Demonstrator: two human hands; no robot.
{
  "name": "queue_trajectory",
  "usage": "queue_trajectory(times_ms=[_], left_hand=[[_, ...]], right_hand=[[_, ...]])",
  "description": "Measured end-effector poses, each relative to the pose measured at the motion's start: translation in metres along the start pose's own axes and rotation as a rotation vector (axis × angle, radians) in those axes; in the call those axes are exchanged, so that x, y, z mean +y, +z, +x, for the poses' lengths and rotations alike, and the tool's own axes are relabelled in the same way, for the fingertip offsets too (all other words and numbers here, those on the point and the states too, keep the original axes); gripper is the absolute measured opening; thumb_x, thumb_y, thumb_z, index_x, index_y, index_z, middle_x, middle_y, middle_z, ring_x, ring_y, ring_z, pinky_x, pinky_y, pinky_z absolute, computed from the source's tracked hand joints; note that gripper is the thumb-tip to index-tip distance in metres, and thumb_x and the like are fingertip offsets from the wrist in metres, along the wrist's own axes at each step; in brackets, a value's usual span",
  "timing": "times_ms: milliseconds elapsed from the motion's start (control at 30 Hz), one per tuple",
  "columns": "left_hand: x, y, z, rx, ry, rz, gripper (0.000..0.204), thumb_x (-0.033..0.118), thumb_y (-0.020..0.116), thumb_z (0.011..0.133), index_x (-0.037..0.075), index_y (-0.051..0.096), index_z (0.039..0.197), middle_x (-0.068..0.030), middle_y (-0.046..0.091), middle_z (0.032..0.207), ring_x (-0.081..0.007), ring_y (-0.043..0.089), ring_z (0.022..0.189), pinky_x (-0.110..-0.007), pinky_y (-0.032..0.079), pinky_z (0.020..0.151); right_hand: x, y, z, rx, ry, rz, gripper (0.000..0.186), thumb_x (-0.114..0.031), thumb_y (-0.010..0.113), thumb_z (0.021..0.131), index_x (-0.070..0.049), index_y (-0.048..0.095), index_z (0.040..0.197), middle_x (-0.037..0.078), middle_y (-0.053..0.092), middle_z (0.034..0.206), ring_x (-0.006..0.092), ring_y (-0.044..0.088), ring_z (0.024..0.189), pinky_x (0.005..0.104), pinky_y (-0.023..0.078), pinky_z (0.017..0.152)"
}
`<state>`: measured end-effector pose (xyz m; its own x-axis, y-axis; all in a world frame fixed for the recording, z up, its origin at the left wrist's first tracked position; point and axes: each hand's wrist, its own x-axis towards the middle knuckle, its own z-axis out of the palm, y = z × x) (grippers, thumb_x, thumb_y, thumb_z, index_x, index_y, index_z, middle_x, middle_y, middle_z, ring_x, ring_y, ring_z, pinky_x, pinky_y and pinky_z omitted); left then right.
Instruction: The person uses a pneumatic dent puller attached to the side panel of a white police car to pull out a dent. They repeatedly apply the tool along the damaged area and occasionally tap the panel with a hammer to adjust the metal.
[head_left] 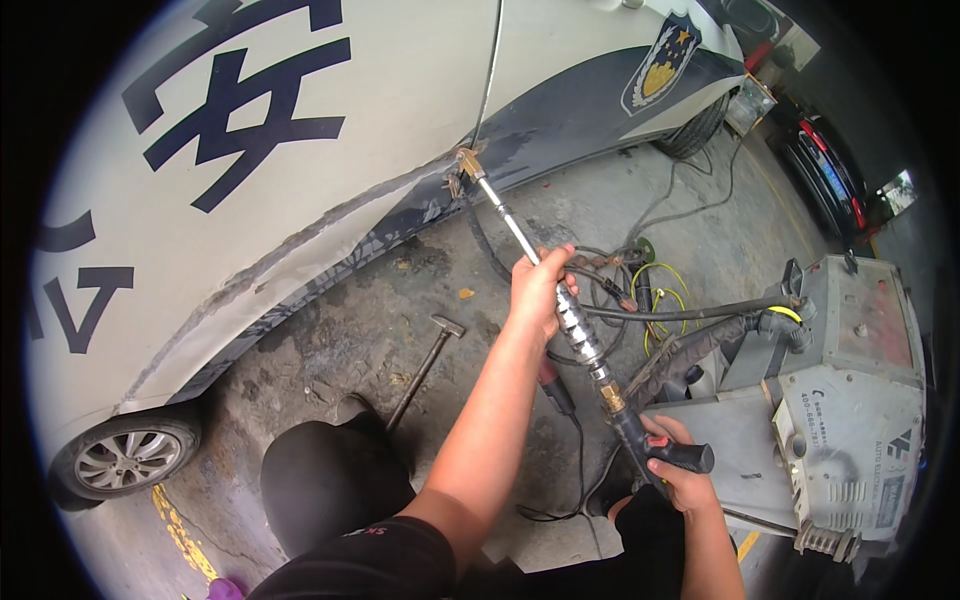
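Observation:
A slide-hammer dent puller slants across the middle, its brass-coloured tip at the scraped lower edge of the white and dark-blue car door. My left hand is wrapped round the tool's shaft, just above the ribbed metal weight. At its rear end, my right hand grips the black pistol handle, close to a red trigger. Beside the tip, a clamp with a dark cable hangs at the car's sill. Whether the tip is fixed to the metal I cannot tell.
A hammer lies on the concrete floor by my knee. At right stands a grey machine with thick cables. A dark-red corded tool lies beneath my arms. Tangled cables and a yellow-green hose lie beyond.

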<state>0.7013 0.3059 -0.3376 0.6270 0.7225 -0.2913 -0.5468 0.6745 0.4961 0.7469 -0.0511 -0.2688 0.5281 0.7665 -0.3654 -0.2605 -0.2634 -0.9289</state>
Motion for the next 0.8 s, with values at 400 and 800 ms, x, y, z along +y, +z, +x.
queue_trajectory(times_ms=[400, 800], left_hand=[[0.021, 0.003, 0.0, -0.014, 0.097, -0.142, 0.021, 0.013, 0.072, 0.096, 0.01, 0.056, 0.083, 0.0005, 0.052, 0.065, -0.0165, 0.058, 0.06, -0.032, 0.052, 0.058], [0.008, 0.002, -0.018, -0.048, -0.113, -0.114, 0.023, 0.017, 0.073, 0.098, 0.013, 0.055, 0.085, 0.0024, 0.052, 0.066, -0.0138, 0.059, 0.062, -0.03, 0.053, 0.06]], right_hand=[[0.012, 0.0, 0.008, 0.04, 0.015, -0.023, 0.065, 0.0, 0.071, 0.084, 0.003, 0.058, 0.147, 0.017, 0.063, 0.148, 0.0271, 0.056, 0.139, 0.0404, 0.036, 0.122], [-0.002, -0.02, 0.023, 0.002, 0.513, 0.339, 0.08, -0.049, 0.063, 0.093, 0.003, 0.052, 0.153, 0.023, 0.071, 0.128, 0.0412, 0.073, 0.107, 0.0498, 0.058, 0.091]])
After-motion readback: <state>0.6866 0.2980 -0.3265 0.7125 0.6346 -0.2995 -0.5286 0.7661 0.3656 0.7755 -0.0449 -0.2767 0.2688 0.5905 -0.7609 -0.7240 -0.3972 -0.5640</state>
